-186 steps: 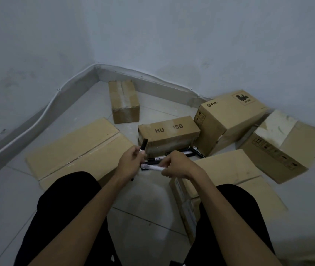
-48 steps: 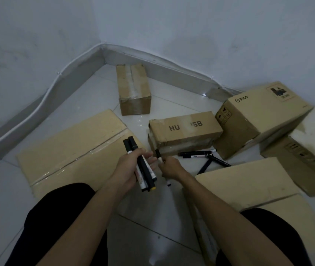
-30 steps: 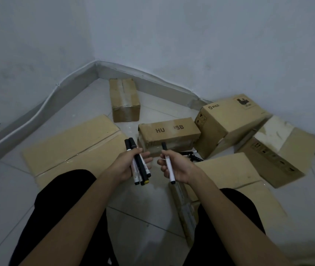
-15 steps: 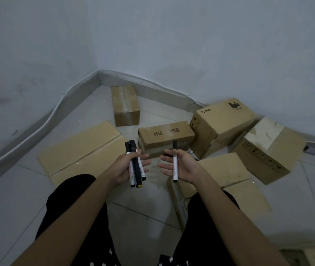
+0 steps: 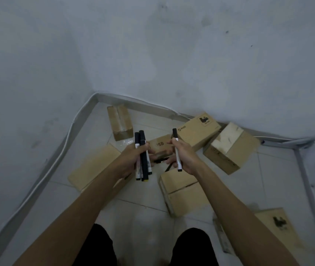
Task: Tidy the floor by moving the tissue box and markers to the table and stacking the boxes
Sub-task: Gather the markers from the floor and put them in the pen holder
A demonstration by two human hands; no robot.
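Centre frame, I see the left hand (image 5: pixel 131 160) with fingers clenched round a bundle of markers (image 5: pixel 143 160), smooth cylinders with black caps up. The right hand (image 5: pixel 184 158) grips a single white-barrelled marker (image 5: pixel 177 150), black cap up. Behind them, matte brown cardboard boxes (image 5: pixel 231 148) lie scattered on the pale tiled floor (image 5: pixel 139 214), and a loose dark marker (image 5: pixel 161 161) lies on the floor between the hands.

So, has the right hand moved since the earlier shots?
Yes. The right hand, gripping a marker, has risen from the floor in front of the USB box, up past its right end.
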